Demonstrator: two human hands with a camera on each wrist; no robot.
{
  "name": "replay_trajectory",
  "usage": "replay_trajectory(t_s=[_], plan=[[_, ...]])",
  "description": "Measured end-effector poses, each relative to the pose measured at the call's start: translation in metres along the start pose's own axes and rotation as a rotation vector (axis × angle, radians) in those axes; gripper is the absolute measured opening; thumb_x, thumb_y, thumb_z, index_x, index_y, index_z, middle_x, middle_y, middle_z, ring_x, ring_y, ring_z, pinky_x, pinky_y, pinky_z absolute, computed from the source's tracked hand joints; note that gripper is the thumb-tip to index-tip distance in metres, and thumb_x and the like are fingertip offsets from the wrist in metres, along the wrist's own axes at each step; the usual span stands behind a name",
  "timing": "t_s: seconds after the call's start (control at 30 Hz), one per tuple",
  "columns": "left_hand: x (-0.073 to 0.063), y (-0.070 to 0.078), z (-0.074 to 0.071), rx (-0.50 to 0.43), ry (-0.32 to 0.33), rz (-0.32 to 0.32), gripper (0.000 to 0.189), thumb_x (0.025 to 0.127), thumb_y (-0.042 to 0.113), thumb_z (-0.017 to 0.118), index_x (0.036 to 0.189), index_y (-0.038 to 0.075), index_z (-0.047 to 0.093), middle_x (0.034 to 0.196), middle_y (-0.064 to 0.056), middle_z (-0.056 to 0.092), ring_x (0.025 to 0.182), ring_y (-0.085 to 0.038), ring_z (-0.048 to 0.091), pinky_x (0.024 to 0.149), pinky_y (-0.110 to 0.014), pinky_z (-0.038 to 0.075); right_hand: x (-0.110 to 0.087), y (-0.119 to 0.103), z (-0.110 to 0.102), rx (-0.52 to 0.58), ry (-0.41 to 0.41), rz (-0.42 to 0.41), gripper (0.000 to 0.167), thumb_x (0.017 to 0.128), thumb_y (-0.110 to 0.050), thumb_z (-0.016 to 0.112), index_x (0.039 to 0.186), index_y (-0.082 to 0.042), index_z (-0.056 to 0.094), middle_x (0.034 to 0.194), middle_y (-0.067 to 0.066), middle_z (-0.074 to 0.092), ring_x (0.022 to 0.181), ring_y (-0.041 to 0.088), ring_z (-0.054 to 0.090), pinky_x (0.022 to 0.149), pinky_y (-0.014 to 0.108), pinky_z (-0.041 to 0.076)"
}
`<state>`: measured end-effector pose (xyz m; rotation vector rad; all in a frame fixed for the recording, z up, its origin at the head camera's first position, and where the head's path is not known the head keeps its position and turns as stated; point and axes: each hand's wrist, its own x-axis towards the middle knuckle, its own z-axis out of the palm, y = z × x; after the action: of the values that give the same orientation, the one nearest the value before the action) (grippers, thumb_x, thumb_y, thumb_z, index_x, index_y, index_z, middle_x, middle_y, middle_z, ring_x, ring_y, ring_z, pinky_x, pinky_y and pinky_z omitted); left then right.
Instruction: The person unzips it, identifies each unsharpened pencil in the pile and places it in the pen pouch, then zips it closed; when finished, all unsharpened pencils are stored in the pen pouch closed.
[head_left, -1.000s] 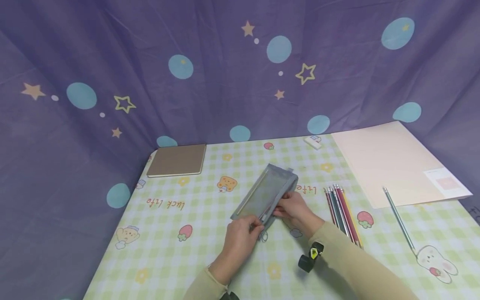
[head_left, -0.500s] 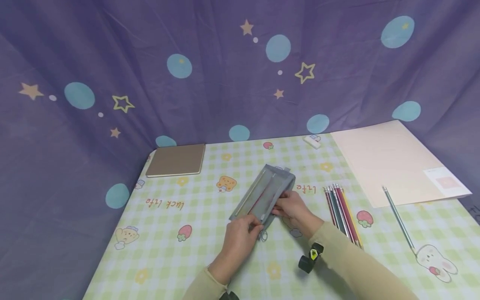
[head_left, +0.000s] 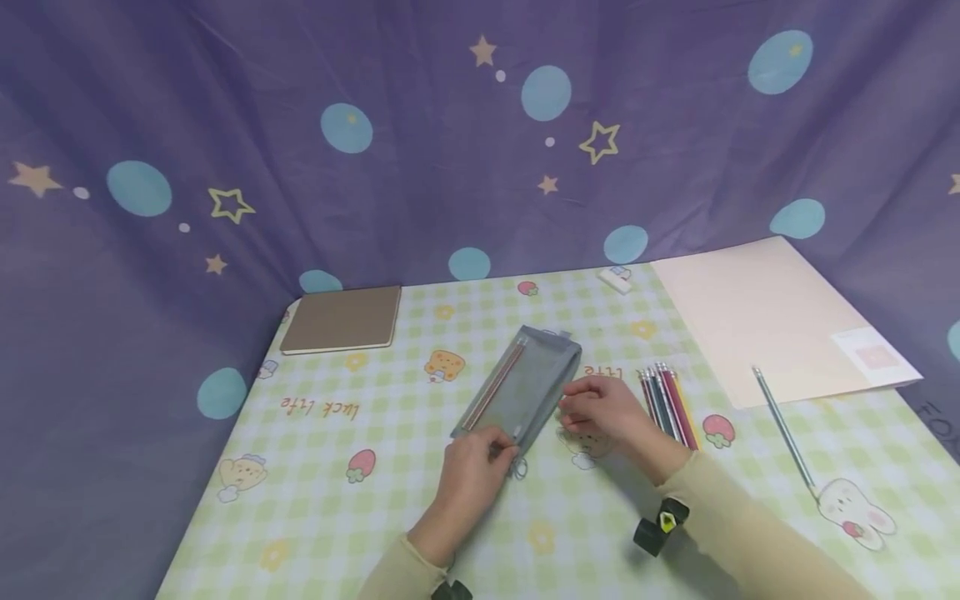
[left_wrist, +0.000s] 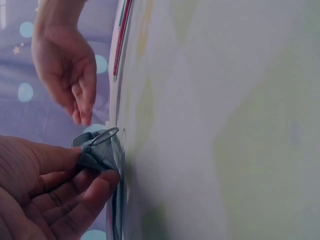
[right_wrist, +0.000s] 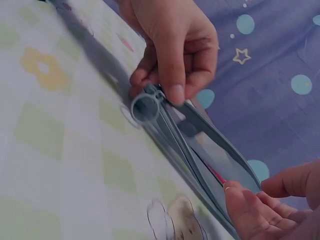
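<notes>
A grey see-through pencil case (head_left: pixel 528 387) lies slanted on the table, its zipped side gaping open in the right wrist view. My left hand (head_left: pixel 476 467) pinches its near end by the zip, beside a small ring (right_wrist: pixel 145 109). A reddish pencil (head_left: pixel 493 385) shows through the mesh along the case's left side. My right hand (head_left: pixel 606 410) is just right of the case, fingers loosely bent, with nothing seen in them. A bundle of several pencils (head_left: pixel 670 404) lies right of that hand, partly hidden by the right forearm.
A brown notebook (head_left: pixel 341 319) lies at the back left, a white eraser (head_left: pixel 615 281) at the back. On the right are a pale folder (head_left: pixel 765 321) and a lone green pencil (head_left: pixel 784 429). A purple curtain (head_left: pixel 420 192) hangs behind the table.
My right hand has come out of the case's opening and moved right. The reddish pencil has shifted left inside the case. My left hand stays at the near end. The head view has shifted slightly.
</notes>
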<state>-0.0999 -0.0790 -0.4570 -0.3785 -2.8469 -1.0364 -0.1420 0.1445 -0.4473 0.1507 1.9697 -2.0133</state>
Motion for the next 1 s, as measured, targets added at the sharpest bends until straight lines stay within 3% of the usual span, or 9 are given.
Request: replay_trajectory(t_s=[0.27,0.6,1.0], plan=[[0.000,-0.002,-0.002,-0.001,0.004,0.011,0.010,0.081,0.014,0.079,0.078,0.016,0.070,0.075,0.006,0.070,0.064,-0.003,0.060,0.059,-0.024,0.048,-0.016,0.001,-0.032,-0.092,-0.003,-0.028,0.029,0.095,-0.003,0.058,0.116,0.017,0.053,0.104,0.025,0.066,0.079,0.024,0.069,0.074,0.036,0.056],[0.001,-0.002,-0.002,-0.002,0.006,0.024,0.011,0.082,0.016,0.079,0.077,0.018,0.069,0.075,0.008,0.068,0.060,-0.001,0.053,0.057,-0.023,0.044,-0.035,-0.003,-0.076,-0.233,0.068,-0.032,0.031,0.096,-0.008,0.059,0.115,0.015,0.055,0.103,0.022,0.068,0.081,0.027,0.069,0.073,0.038,0.056],[0.002,-0.002,-0.002,-0.005,-0.020,-0.010,0.010,0.083,0.019,0.078,0.078,0.019,0.070,0.075,0.009,0.067,0.060,-0.002,0.053,0.059,-0.023,0.044,-0.045,0.002,-0.112,-0.402,0.153,-0.031,0.035,0.097,-0.012,0.059,0.118,0.016,0.054,0.098,0.020,0.068,0.076,0.024,0.067,0.068,0.033,0.056]])
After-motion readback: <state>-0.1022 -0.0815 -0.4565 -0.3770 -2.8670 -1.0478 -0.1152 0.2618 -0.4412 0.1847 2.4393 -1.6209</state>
